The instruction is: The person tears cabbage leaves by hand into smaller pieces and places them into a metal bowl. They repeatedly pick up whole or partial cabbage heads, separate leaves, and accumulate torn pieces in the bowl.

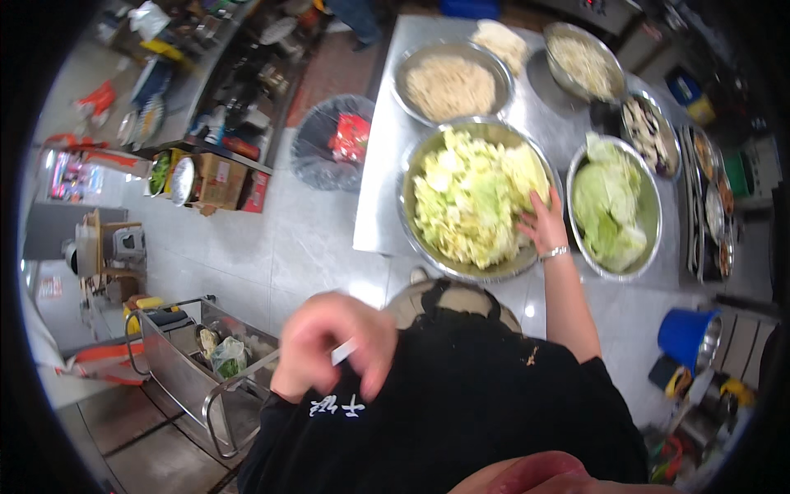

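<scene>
From my remote seat, I had a steel bowl (494, 272) of chopped cabbage (469, 185) at two o'clock from the centre of the head view, on the steel worktop (374, 210). My right hand (543, 224) reached in at the bowl's four o'clock, grip wide, fingers spread against the cabbage. My left hand (333, 317) hung clear of the worktop at seven o'clock of the view, curled narrow; it was blurred, so I couldn't fairly tell whether it held anything. Larger leaves (605, 202) sat in another bowl (653, 210) at the first bowl's three o'clock.
</scene>
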{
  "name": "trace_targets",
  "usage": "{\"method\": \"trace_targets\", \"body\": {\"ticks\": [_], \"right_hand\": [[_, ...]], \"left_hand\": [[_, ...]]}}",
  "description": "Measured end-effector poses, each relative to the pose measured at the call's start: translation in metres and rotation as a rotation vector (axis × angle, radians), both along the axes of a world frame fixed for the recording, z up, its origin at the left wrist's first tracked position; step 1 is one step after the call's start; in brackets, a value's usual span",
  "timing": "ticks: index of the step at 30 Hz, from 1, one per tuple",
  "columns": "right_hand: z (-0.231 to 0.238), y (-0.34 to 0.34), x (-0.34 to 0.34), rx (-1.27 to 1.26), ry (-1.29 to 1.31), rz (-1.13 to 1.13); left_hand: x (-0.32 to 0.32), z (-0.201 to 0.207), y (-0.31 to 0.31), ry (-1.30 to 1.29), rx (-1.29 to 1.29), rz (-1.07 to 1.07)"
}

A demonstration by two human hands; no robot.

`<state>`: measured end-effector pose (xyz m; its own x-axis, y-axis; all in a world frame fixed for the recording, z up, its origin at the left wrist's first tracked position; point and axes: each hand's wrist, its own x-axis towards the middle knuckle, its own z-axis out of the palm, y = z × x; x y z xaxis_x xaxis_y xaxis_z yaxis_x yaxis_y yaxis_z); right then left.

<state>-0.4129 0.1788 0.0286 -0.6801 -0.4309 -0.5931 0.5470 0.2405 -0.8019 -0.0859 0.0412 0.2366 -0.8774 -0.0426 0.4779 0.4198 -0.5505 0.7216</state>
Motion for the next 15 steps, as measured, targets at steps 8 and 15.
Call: {"method": "trace_targets", "body": {"ticks": [8, 15], "right_hand": [[-0.014, -0.004, -0.01, -0.11, -0.033, -0.136], [0.014, 0.011, -0.018, -0.267, 0.14, 0.002]], "left_hand": [[-0.029, -0.1, 0.018, -0.949, 0.331, 0.746], [-0.05, -0.121, 0.009, -0.934, 0.155, 0.757]]}}
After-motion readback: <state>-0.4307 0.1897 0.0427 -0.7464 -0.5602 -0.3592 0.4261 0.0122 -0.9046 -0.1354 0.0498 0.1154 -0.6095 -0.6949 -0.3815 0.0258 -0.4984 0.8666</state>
